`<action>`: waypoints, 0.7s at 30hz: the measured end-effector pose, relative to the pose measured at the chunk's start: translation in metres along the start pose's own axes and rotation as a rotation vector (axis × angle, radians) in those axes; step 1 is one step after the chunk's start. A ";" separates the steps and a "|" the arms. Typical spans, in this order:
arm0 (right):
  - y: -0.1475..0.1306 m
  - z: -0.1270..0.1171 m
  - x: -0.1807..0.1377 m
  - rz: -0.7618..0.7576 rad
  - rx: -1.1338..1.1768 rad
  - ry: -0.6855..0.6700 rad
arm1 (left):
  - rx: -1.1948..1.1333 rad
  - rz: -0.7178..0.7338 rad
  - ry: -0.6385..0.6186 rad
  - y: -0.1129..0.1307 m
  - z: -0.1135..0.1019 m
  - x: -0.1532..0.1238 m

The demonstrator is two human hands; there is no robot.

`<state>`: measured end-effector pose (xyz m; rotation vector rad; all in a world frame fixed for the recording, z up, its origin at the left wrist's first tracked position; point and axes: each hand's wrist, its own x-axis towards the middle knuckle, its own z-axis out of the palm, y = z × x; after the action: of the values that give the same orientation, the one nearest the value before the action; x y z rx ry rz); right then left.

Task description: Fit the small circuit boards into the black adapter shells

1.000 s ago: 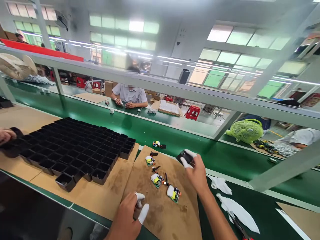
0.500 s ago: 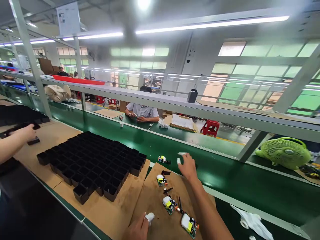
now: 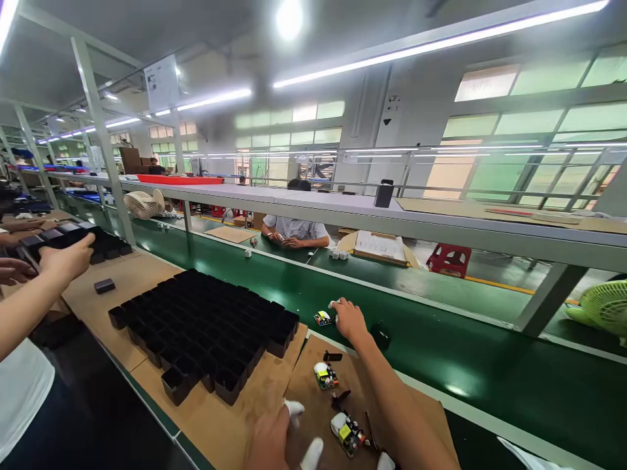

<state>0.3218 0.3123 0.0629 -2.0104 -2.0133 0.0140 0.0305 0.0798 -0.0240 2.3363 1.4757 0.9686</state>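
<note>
My right hand [image 3: 349, 320] reaches over the green belt, its covered fingertips curled round the right end of a small circuit board [image 3: 322, 318] with white and yellow parts. The fingers hide that end. Low in the view, my left hand [image 3: 274, 434] hovers over the cardboard, white-tipped fingers apart and holding nothing. Beside it lies another circuit board [image 3: 347, 433]; a further circuit board [image 3: 326, 375] is farther up. Dark slender pieces [image 3: 341, 398] lie among them. A white part at the bottom edge is cut off.
Rows of black open boxes [image 3: 206, 326] cover the cardboard [image 3: 255, 385] on my left. A dark object [image 3: 381, 335] lies on the belt [image 3: 441, 346] beyond my right forearm. A co-worker's hand [image 3: 66, 258] is over more black boxes at far left. A shelf rail [image 3: 343, 212] crosses ahead.
My right hand has moved left to the board on the belt and its fingers have closed in. My left hand's fingers have spread. The camera view has shifted, and the co-worker's hand has moved.
</note>
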 end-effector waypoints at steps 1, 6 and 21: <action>-0.002 0.004 0.001 -0.007 -0.035 0.005 | 0.024 -0.021 0.004 -0.002 0.000 0.018; -0.024 0.035 0.006 -0.045 -0.135 -0.027 | 0.157 -0.081 -0.033 -0.004 0.011 0.107; -0.028 0.029 0.053 0.077 -0.156 -0.117 | 0.302 -0.084 0.080 -0.033 0.081 0.155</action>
<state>0.2892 0.3692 0.0514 -2.2314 -2.0632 -0.0096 0.1009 0.2426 -0.0383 2.4349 1.8500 0.8798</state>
